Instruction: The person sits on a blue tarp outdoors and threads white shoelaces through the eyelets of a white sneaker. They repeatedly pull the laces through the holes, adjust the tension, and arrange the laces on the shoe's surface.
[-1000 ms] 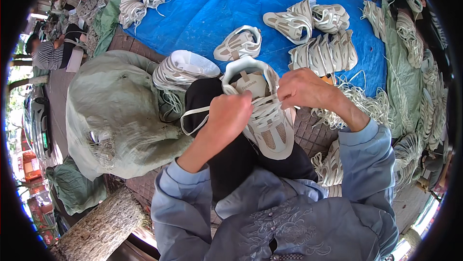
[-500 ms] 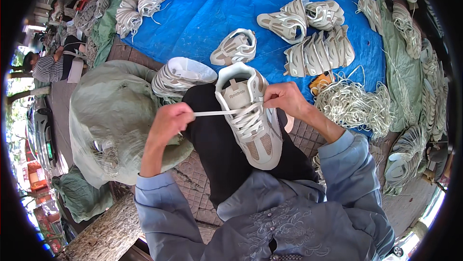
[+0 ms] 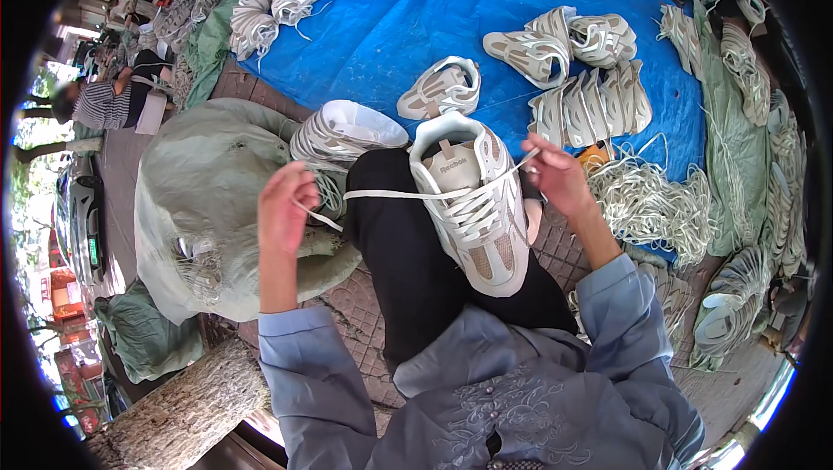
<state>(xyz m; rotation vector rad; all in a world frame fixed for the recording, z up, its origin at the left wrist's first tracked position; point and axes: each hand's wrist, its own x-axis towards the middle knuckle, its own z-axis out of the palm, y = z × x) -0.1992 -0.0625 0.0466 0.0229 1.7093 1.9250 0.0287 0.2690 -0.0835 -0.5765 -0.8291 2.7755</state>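
A beige and white sneaker upper rests across my black-clad thighs, its toe toward me. White lacing crosses its tongue. My right hand, just right of the collar, pinches one end of the white shoelace. The lace runs slack across the tongue and out to the left. My left hand is raised left of my leg, its fingers closed and slightly blurred around another part of the lace, whose tip dangles beside it. Neither hand touches the upper.
On a blue tarp ahead lie a single upper and a row of uppers. Loose white laces heap at the right. A stacked bundle of uppers leans by a large pale sack at left. People sit farther off.
My left hand has risen and the lace, pulled taut before, now hangs slack. My right hand has moved away from the upper's eyelets, rightward and up, with a lace end.
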